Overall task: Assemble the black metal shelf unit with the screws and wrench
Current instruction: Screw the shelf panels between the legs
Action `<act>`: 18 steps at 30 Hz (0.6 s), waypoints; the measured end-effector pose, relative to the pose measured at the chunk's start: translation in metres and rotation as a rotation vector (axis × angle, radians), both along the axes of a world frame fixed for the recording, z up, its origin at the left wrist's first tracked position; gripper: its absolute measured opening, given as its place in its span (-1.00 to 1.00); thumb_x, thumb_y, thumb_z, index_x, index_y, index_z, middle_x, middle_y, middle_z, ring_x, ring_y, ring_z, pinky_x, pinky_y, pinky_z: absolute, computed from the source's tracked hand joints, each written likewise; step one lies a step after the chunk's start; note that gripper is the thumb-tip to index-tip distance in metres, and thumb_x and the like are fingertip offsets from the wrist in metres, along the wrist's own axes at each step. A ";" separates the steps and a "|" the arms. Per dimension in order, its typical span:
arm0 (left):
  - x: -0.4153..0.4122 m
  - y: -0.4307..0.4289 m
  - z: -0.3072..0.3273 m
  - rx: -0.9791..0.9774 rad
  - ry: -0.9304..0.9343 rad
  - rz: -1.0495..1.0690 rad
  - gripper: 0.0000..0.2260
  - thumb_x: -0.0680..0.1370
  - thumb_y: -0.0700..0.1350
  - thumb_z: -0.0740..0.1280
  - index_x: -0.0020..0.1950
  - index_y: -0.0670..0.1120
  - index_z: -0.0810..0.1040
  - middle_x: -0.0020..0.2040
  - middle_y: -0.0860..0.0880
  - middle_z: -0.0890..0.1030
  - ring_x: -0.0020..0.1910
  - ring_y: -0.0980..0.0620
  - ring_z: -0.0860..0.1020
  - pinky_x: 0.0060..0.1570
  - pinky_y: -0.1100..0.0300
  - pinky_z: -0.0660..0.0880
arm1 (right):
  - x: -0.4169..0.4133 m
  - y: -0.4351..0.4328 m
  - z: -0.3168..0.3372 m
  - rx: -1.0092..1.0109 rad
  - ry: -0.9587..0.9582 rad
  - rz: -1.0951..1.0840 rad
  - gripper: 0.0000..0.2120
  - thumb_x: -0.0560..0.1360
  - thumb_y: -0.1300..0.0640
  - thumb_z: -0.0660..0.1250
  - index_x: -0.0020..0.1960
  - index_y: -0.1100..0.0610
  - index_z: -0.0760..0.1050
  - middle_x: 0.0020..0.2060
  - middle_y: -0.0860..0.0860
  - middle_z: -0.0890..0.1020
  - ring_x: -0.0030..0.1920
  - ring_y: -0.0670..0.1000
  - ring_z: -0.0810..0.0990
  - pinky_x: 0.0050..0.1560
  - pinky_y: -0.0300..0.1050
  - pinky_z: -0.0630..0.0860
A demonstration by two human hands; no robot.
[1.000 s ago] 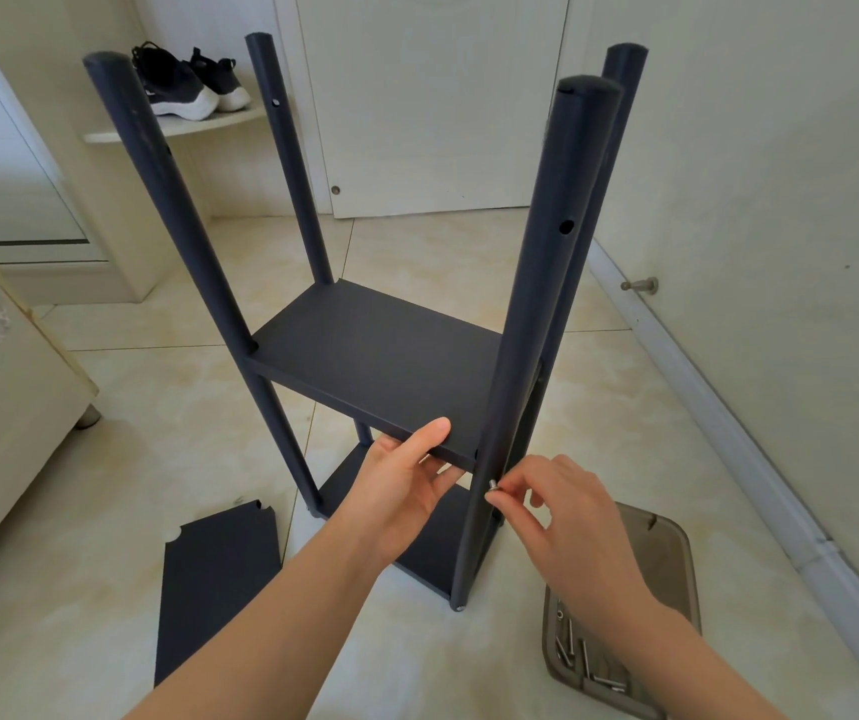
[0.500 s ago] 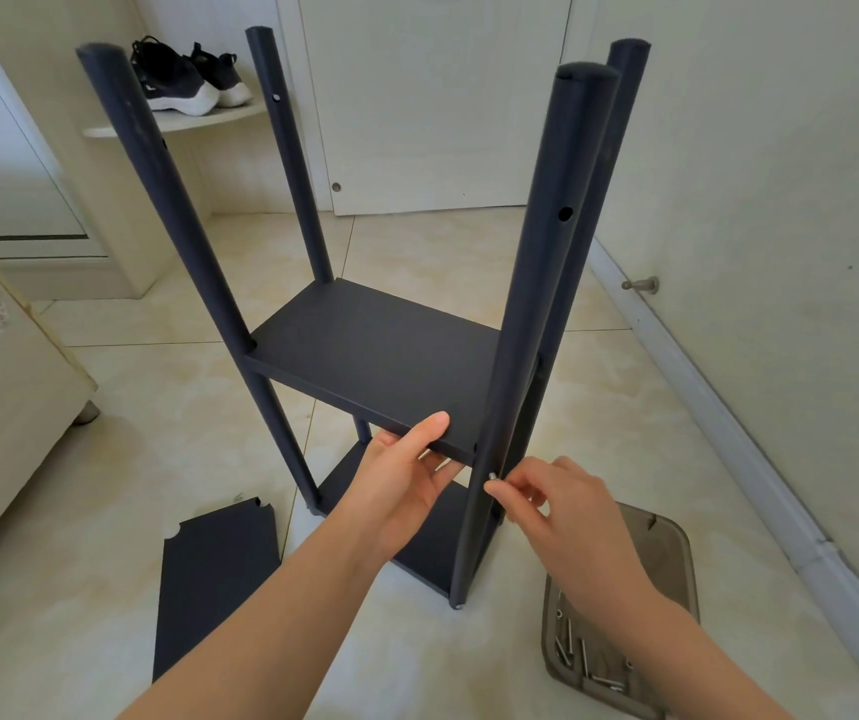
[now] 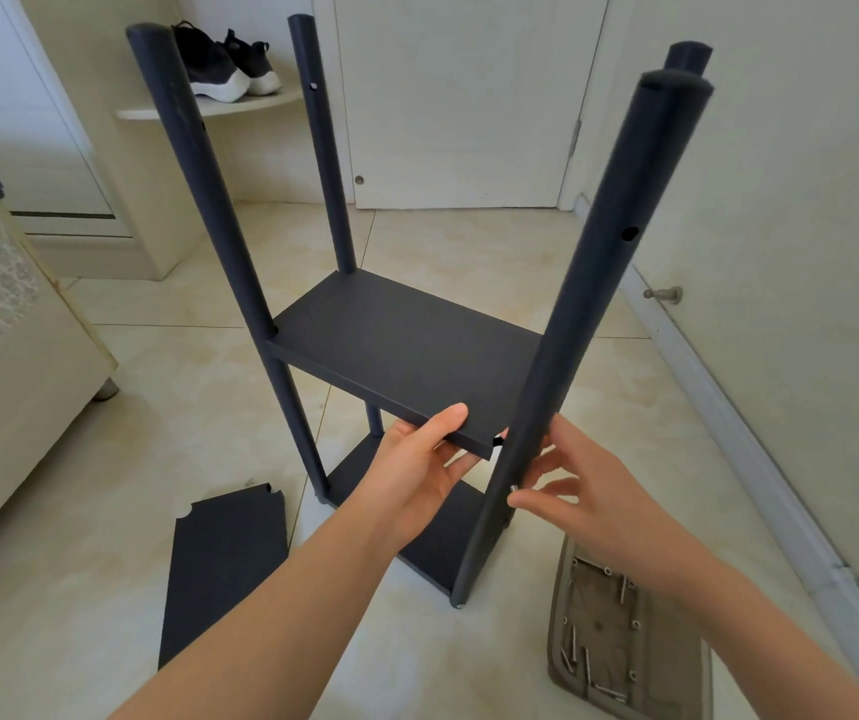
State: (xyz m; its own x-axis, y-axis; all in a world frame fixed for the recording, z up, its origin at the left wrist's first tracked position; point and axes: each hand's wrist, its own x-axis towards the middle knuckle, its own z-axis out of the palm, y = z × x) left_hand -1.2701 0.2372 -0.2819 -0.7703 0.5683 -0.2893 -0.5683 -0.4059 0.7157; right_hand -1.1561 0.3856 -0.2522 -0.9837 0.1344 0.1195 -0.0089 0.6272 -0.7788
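The left hand (image 3: pixel 417 472) has its grip on the shelf (image 3: pixel 406 345) edge at mid-frame. The right hand (image 3: pixel 591 493) pinches a screw (image 3: pixel 513 489) at the post (image 3: pixel 572 304). The metal looks stiff and smooth, so I would hold it by the edge.

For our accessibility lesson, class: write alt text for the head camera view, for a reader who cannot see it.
A person's left hand grips the front edge of the middle shelf of a half-built black shelf unit while the right hand pinches a screw at the near post. A loose panel and a tray of screws lie on the tiled floor.
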 end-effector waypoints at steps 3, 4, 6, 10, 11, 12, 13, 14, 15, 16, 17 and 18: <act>-0.001 -0.002 -0.002 0.014 -0.002 -0.016 -0.74 0.59 -0.18 0.39 0.28 -0.10 0.56 0.16 -0.09 0.70 0.13 -0.09 0.68 -0.06 0.10 0.64 | 0.003 0.000 -0.001 0.002 -0.023 -0.009 -0.60 0.46 0.04 0.46 0.10 -0.31 0.34 -0.04 -0.33 0.56 0.03 -0.34 0.55 -0.09 -0.52 0.48; 0.000 -0.003 -0.002 0.021 0.002 -0.026 -0.71 0.59 -0.18 0.39 0.31 -0.10 0.54 0.18 -0.09 0.69 0.15 -0.09 0.67 -0.02 0.09 0.64 | 0.003 -0.001 0.000 0.017 -0.024 -0.015 -0.60 0.45 0.03 0.46 0.10 -0.31 0.33 -0.03 -0.34 0.56 0.04 -0.36 0.54 -0.06 -0.55 0.46; 0.000 -0.004 -0.002 0.028 0.012 -0.040 -0.67 0.59 -0.18 0.39 0.36 -0.11 0.51 0.21 -0.10 0.68 0.18 -0.10 0.66 0.04 0.08 0.64 | 0.004 -0.002 0.000 0.029 -0.011 -0.023 -0.58 0.44 0.03 0.47 0.10 -0.32 0.32 -0.02 -0.36 0.55 0.03 -0.39 0.53 -0.05 -0.59 0.42; 0.002 -0.005 -0.002 0.041 0.023 -0.040 -0.67 0.59 -0.19 0.38 0.36 -0.10 0.52 0.21 -0.09 0.67 0.19 -0.09 0.66 0.06 0.07 0.63 | 0.003 -0.004 0.004 0.024 -0.015 -0.014 -0.58 0.44 0.06 0.48 0.09 -0.29 0.34 -0.03 -0.31 0.58 0.01 -0.35 0.56 -0.06 -0.55 0.45; 0.002 -0.005 -0.002 0.043 0.024 -0.040 -0.67 0.59 -0.20 0.38 0.36 -0.10 0.52 0.22 -0.09 0.67 0.19 -0.09 0.65 0.06 0.07 0.63 | 0.003 -0.004 0.004 0.027 -0.003 -0.020 -0.59 0.44 0.07 0.48 0.07 -0.28 0.34 -0.05 -0.31 0.58 0.00 -0.36 0.56 -0.08 -0.56 0.45; 0.002 -0.005 -0.002 0.042 0.023 -0.037 -0.67 0.59 -0.20 0.38 0.36 -0.10 0.52 0.22 -0.09 0.67 0.19 -0.09 0.65 0.06 0.07 0.64 | 0.002 -0.004 0.003 0.030 0.008 -0.026 -0.60 0.43 0.08 0.48 0.05 -0.28 0.35 -0.08 -0.32 0.58 -0.02 -0.37 0.56 -0.11 -0.57 0.44; 0.002 -0.005 -0.002 0.037 0.021 -0.032 -0.67 0.59 -0.21 0.38 0.37 -0.11 0.52 0.22 -0.10 0.67 0.19 -0.09 0.65 0.05 0.07 0.64 | 0.002 -0.005 0.003 0.032 0.015 -0.031 -0.61 0.43 0.09 0.48 0.04 -0.27 0.36 -0.09 -0.32 0.58 -0.03 -0.37 0.56 -0.13 -0.57 0.44; 0.003 -0.005 -0.002 0.031 0.018 -0.026 -0.67 0.59 -0.21 0.38 0.37 -0.11 0.52 0.22 -0.09 0.67 0.18 -0.09 0.66 0.03 0.07 0.64 | 0.001 -0.005 0.002 0.031 0.018 -0.033 -0.62 0.42 0.09 0.48 0.03 -0.27 0.37 -0.10 -0.31 0.59 -0.03 -0.36 0.57 -0.14 -0.57 0.44; 0.003 -0.004 -0.002 0.028 0.014 -0.020 -0.67 0.59 -0.21 0.38 0.36 -0.10 0.52 0.21 -0.09 0.68 0.18 -0.09 0.66 0.01 0.08 0.64 | 0.001 -0.006 0.002 0.030 0.025 -0.035 -0.63 0.42 0.08 0.48 0.02 -0.26 0.38 -0.11 -0.30 0.60 -0.02 -0.35 0.57 -0.14 -0.56 0.45; 0.003 -0.004 -0.002 0.027 0.010 -0.015 -0.69 0.59 -0.22 0.38 0.34 -0.10 0.53 0.19 -0.09 0.68 0.17 -0.09 0.66 -0.01 0.09 0.64 | 0.001 -0.006 0.001 0.029 0.035 -0.036 -0.65 0.41 0.05 0.48 0.02 -0.26 0.38 -0.13 -0.29 0.61 -0.03 -0.33 0.58 -0.14 -0.55 0.45; 0.004 -0.004 -0.002 0.026 0.008 -0.011 -0.71 0.59 -0.22 0.38 0.32 -0.09 0.55 0.18 -0.08 0.69 0.15 -0.08 0.67 -0.03 0.10 0.64 | 0.001 -0.007 0.001 0.030 0.047 -0.037 -0.67 0.40 0.01 0.46 0.03 -0.26 0.39 -0.15 -0.29 0.62 -0.03 -0.32 0.58 -0.13 -0.56 0.45; 0.004 -0.004 -0.003 0.025 0.008 -0.010 -0.72 0.59 -0.22 0.38 0.30 -0.08 0.55 0.16 -0.07 0.70 0.14 -0.07 0.67 -0.03 0.10 0.64 | 0.002 -0.008 0.001 0.038 0.059 -0.033 -0.68 0.38 -0.02 0.45 0.03 -0.26 0.39 -0.16 -0.31 0.63 -0.03 -0.31 0.58 -0.13 -0.56 0.44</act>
